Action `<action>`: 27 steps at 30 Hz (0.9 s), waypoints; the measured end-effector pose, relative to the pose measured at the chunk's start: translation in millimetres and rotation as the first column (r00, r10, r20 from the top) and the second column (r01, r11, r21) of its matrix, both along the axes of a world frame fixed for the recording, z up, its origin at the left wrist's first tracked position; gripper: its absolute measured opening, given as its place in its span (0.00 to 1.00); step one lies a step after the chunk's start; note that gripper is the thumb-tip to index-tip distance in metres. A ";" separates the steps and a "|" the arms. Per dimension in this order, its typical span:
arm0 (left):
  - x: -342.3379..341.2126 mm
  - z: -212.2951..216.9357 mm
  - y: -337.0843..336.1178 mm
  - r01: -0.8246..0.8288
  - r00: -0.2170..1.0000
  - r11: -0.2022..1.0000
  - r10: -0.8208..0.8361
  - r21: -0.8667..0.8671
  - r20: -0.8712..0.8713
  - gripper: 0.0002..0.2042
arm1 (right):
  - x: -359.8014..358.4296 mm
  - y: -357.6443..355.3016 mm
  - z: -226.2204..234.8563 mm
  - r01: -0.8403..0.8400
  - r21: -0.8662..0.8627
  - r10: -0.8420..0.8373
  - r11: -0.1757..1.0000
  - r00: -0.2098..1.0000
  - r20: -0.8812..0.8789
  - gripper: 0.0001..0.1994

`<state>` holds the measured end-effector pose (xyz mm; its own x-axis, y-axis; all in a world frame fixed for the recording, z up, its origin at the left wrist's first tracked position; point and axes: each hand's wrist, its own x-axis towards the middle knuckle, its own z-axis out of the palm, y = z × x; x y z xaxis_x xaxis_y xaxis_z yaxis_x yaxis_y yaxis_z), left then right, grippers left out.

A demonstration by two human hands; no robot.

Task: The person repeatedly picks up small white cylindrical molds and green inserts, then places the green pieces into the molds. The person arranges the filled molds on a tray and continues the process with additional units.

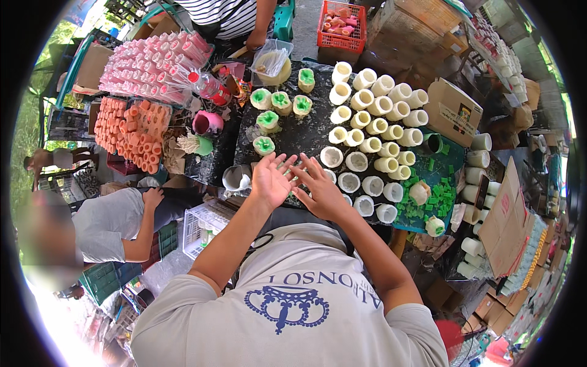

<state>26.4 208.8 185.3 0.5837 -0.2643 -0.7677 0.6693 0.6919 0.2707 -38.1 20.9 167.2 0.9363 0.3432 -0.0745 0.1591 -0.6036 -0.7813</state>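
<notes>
My left hand (273,181) is held palm up over the near edge of the black table (278,137), fingers spread and nothing in it. Beside it my right hand (320,191) is turned palm down, its fingers apart and overlapping the left fingertips. Just beyond my left hand stands a cream cup-shaped mold (263,145) with a green filling. Several more such filled molds (280,100) stand farther back. To the right of my right hand are rows of white hollow cups (349,182), with cream hollow cups (380,105) behind them.
A teal tray (449,160) at right holds green pieces (433,202) and filled molds. A grey pot (236,178) stands at the near left. Pink (153,64) and orange pieces (134,131) cover the far left. A cardboard box (454,110) lies at right. Two people are near.
</notes>
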 end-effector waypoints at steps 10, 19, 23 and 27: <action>44.7 -31.3 66.8 -0.184 0.918 0.814 -0.057 0.551 0.392 0.26 | -33.9 -43.5 -2.3 0.201 0.067 -0.173 0.977 0.940 -0.295 0.23; 198.9 -188.9 108.0 -0.068 0.932 0.279 -0.324 0.958 0.161 0.38 | -55.2 -54.9 21.9 0.423 0.049 -0.393 0.905 0.873 -0.288 0.19; 249.8 -216.4 93.9 -0.002 0.950 -0.011 -0.313 1.000 -0.002 0.34 | -59.0 -55.0 36.1 0.458 0.064 -0.416 0.887 0.850 -0.324 0.17; 263.1 -217.9 86.0 -0.108 0.963 -0.131 -0.262 0.985 0.071 0.21 | -74.5 -59.0 39.7 0.488 0.033 -0.457 0.872 0.837 -0.300 0.17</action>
<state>289.5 294.7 -32.6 0.7813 0.6160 -0.1004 0.5022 -0.5250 0.6872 -112.6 -38.1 206.9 0.9330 -0.1159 -0.3408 -0.3543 -0.4628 -0.8126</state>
